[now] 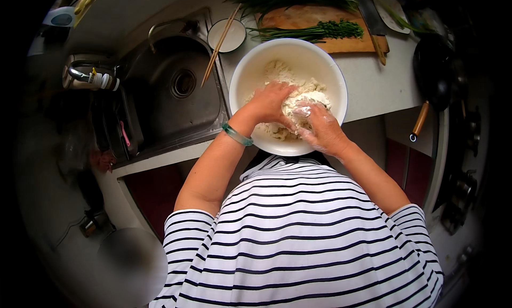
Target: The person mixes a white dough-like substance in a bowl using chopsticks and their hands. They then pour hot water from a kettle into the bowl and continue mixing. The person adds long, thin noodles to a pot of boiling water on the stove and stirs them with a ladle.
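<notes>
A large white bowl (241, 68) at the counter's front edge holds crumbly, floury dough (309, 97) with loose lumps around it. Both my hands are down inside it. From the left, my left hand (273, 101) presses against the dough with its fingers curved over it; a green bangle (237, 134) circles that wrist. On the right side, my right hand (323, 129) grips the dough, its fingers bent and coated with white flour. Some fingertips of both hands are hidden in the dough.
Left of the bowl lies a steel sink (160, 95) with a faucet (169, 28). Chopsticks (220, 47) rest across a small bowl (233, 37). Behind stand a cutting board (341, 46) with chopped green chives (338, 29) and a knife (370, 15). A black pan (433, 68) is at right.
</notes>
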`<state>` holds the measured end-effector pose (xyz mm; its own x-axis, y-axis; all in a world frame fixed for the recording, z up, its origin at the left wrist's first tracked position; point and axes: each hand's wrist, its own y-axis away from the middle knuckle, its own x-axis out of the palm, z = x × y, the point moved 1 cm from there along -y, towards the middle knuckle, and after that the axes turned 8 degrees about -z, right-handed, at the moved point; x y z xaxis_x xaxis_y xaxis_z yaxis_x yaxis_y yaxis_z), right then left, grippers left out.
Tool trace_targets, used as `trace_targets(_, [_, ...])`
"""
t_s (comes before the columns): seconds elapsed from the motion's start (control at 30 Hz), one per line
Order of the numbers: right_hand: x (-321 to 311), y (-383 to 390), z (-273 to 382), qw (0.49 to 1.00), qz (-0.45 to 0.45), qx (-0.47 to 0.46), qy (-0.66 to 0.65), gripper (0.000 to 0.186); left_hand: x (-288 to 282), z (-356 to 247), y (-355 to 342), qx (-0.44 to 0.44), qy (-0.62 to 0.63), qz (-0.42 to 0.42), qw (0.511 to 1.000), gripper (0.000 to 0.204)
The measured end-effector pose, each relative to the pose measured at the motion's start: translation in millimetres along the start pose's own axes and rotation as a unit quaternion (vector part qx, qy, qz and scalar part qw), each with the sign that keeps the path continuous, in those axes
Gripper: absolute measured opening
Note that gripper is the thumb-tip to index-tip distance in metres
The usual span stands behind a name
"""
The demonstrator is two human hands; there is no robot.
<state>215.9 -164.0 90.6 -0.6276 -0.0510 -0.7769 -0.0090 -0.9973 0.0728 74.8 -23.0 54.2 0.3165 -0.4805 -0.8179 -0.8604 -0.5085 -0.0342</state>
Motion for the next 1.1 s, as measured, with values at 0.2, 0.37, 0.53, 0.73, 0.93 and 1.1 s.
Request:
trace_targets(0.2, [0, -19, -10, 0.997, 0.011, 0.011, 0.070, 0.076, 15, -33, 21, -0.115, -0.123, 0.030, 0.985, 0.077])
trace_targets(0.37, [41, -31, -48, 0.984, 0.004, -0.023, 0.177, 0.053, 37, -25, 15, -0.153, -0.163, -0.046, 0.974, 0.053])
trace_targets(0.53, [47, -69, -71, 0.986, 0.009, -0.011, 0.164, 0.040, 40, 9, -12, -0.173, -0.131, -0.071, 0.974, 0.042])
trace_targets(0.73, [49, -122, -87, 0.993, 0.008, 0.085, 0.081, 0.034, 44, 41, -32, -0.198, -0.008, -0.127, 0.972, 0.039])
trace_targets(0.93, [36, -101, -82, 0.994, 0.002, 0.000, 0.111, 0.046, 32, 32, -26, -0.215, -0.013, -0.055, 0.975, 0.054])
trace_targets(1.1, [-5, -34, -57, 0.997, 0.070, -0.043, 0.013, 0.070, -22, -27, 26, -0.090, 0.048, -0.004, 0.995, 0.074])
